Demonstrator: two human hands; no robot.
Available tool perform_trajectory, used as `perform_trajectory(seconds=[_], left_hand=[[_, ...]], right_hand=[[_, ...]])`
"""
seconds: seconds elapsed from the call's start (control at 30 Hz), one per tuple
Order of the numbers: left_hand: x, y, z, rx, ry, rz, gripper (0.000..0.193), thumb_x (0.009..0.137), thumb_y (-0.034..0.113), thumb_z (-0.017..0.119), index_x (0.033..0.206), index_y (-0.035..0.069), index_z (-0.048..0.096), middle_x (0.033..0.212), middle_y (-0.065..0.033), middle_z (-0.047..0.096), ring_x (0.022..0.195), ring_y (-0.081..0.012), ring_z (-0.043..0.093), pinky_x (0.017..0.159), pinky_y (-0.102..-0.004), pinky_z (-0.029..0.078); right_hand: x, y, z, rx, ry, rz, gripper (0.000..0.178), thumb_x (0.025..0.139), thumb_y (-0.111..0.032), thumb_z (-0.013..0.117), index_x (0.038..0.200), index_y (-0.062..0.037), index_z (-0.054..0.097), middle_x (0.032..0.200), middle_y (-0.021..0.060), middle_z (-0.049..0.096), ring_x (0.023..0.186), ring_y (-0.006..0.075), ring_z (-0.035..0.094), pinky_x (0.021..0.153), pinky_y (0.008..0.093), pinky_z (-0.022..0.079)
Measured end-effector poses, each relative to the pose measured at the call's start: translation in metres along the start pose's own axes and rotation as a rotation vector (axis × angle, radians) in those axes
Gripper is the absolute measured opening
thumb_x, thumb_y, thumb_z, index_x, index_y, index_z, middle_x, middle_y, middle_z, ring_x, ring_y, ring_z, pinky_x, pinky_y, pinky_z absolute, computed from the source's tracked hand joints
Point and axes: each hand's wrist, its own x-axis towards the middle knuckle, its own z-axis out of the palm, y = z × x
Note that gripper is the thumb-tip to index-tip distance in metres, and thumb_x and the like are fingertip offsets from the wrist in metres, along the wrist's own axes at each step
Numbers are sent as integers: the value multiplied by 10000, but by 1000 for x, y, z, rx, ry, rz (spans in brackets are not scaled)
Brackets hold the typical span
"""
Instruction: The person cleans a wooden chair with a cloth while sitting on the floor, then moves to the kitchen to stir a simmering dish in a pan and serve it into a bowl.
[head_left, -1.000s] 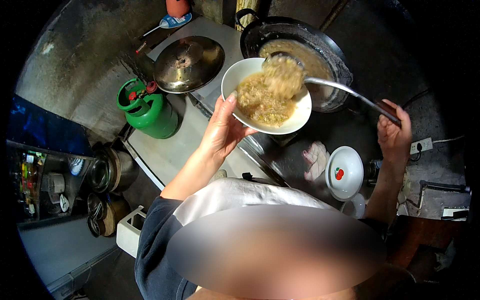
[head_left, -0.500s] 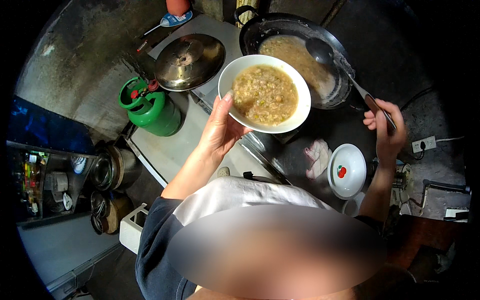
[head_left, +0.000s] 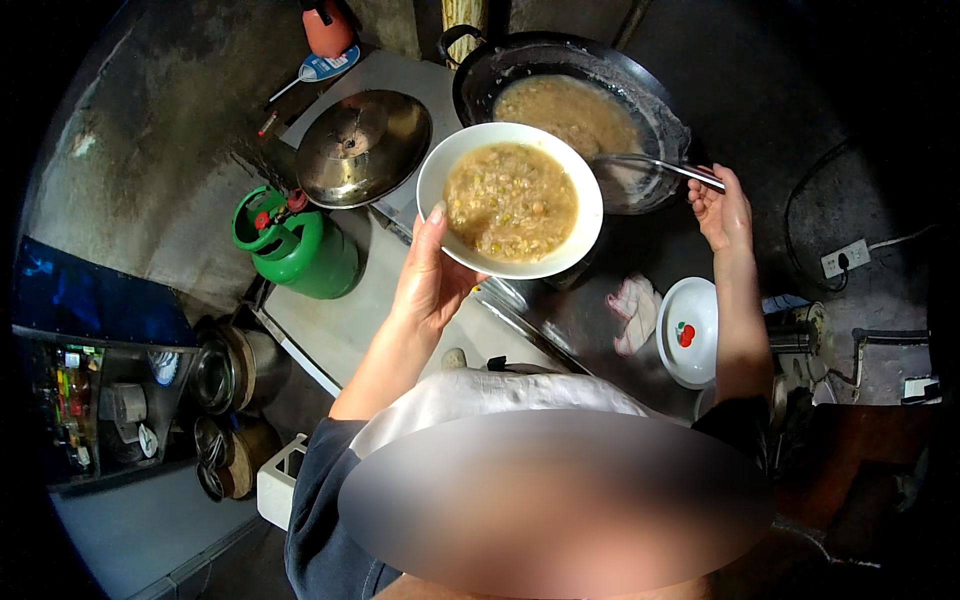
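Bowl point(head_left: 510, 200) of thick, lumpy soup was held up by the left hand point(head_left: 432, 275), just in front of the wok point(head_left: 570, 100) at the far end of the counter point(head_left: 330, 330). It was kept level so the soup would not spill. The left fingers were spread under the bowl and the thumb was pressed on its rim. It was kept close to the wok so drips would fall back in.

A ladle point(head_left: 640, 172) was held by the right hand point(head_left: 722, 208), with the fingers closed around its thin handle. Its scoop was laid low at the wok's near edge, over the soup left there.

A round metal lid point(head_left: 362, 148) was set on the counter beside the wok, out of the way. A green gas tank point(head_left: 295, 245) stood by the counter's left edge.

Half a second before, the ladle had been held higher over the wok; now it was dipped lower and closer to the bowl. The bowl was moved a little nearer to the body, and it was as full as before.
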Motion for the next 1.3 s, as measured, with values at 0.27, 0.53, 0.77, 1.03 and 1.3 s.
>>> perform_trajectory(seconds=[0.27, 0.53, 0.77, 1.03, 1.3], left_hand=[[0, 2, -2, -30, -41, -13, 690, 819, 447, 606, 1328, 118, 275, 1300, -138, 400, 1156, -311, 476, 860, -501, 496], [1, 1, -5, -111, -77, -28, 567, 850, 400, 585, 1271, 160, 289, 1311, -104, 365, 1184, -301, 447, 868, -533, 484], [3, -1, -9, -134, -99, -18, 593, 841, 412, 594, 1273, 151, 283, 1306, -111, 371, 1172, -302, 459, 863, -519, 495], [-1, -3, -7, -36, -21, 14, 737, 804, 479, 609, 1340, 86, 289, 1303, -146, 418, 1129, -299, 504, 864, -449, 504], [-2, -4, -7, 15, -9, 1, 709, 818, 507, 568, 1329, 92, 309, 1284, -115, 445, 1101, -272, 526, 804, -415, 524]], right_hand=[[-33, -42, 4, 9, -18, -131, 322, 873, -303, 512, 997, -14, 579, 745, 72, 612, 621, 119, 553, 532, 199, 413], [-91, -67, 21, -58, -70, -241, 419, 902, -353, 431, 1026, 34, 529, 653, 47, 517, 502, 70, 426, 409, 159, 298], [-132, -52, 41, -388, -264, -431, 351, 887, -336, 422, 1009, -21, 519, 587, 57, 522, 474, 90, 495, 406, 186, 380], [-136, -48, 36, -731, -316, -1073, 216, 903, -188, 500, 1037, -24, 541, 762, 118, 630, 617, 123, 609, 498, 216, 474], [-77, -35, 32, -660, -216, -657, 174, 903, -130, 496, 1031, -42, 573, 755, 71, 626, 619, 87, 584, 534, 196, 440]])
